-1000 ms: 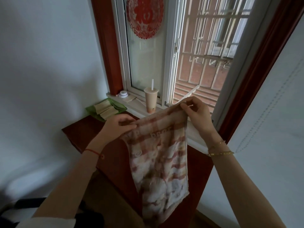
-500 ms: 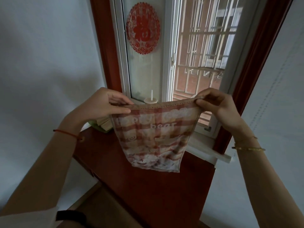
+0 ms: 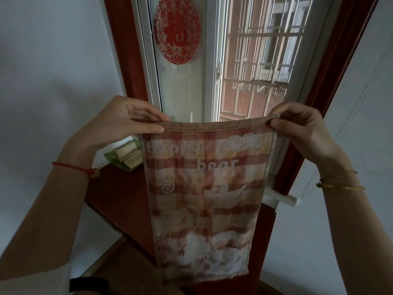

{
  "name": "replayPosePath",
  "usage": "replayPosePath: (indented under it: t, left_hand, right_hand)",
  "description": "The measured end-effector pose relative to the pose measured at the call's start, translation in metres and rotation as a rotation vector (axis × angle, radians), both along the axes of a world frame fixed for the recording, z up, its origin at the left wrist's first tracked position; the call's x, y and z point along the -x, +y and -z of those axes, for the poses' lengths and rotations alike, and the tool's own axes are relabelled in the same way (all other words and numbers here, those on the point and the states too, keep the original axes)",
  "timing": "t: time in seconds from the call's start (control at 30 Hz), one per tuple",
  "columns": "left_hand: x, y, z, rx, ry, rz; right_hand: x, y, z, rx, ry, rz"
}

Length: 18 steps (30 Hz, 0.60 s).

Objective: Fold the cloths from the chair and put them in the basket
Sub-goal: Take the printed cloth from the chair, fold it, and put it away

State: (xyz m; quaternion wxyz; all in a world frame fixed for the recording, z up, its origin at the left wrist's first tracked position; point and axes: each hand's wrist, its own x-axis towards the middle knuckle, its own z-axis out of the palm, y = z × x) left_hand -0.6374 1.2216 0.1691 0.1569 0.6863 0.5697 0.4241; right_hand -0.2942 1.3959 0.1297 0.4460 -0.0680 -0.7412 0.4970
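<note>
- The left hand pinches the upper left corner of the cloth between the thumb and the curled fingers. Only a little of the hem is inside this pinch. If it loosens, the corner drops and the cloth swings to hang from one hand.
- The green basket sits at the far left corner of the red table, partly hidden behind the cloth, with light folded pieces inside. I judge it to be the goal. It looks close to the table edge, so a careless push while putting the cloth in could shift it or spoil the pieces inside.
- The cloth hangs in the air between both hands, spread open and unfolded, with its top hem sagging a little. It is soft and its lower edge is free. If the corners are not matched when it is folded, the fold will come out crooked.
- A thin white stick shows just above the hem — what it stands in is hidden. Laying the cloth forward onto the table could knock it.
- The right hand pinches the upper right corner, thumb below and fingers curled over. An uneven pull from this side would twist the hem.
</note>
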Motion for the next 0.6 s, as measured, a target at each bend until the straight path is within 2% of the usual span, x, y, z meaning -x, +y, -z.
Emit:
replayPosePath:
  t: [0.17, 0.27, 0.47, 0.6]
  left_hand:
    - [0.013, 0.058, 0.055, 0.056, -0.018, -0.07]
    - [0.019, 0.101, 0.105, 0.136, -0.054, -0.142]
    - [0.026, 0.167, 0.19, 0.094, -0.015, -0.321]
    - [0.031, 0.179, 0.232, 0.137, 0.045, -0.342]
  right_hand:
    - [0.013, 0.038, 0.044, 0.142, -0.133, 0.127]
    - [0.028, 0.071, 0.088, 0.196, -0.258, 0.273]
    - [0.064, 0.125, 0.165, 0.176, -0.497, 0.619]
    - [0.078, 0.133, 0.206, 0.143, -0.615, 0.678]
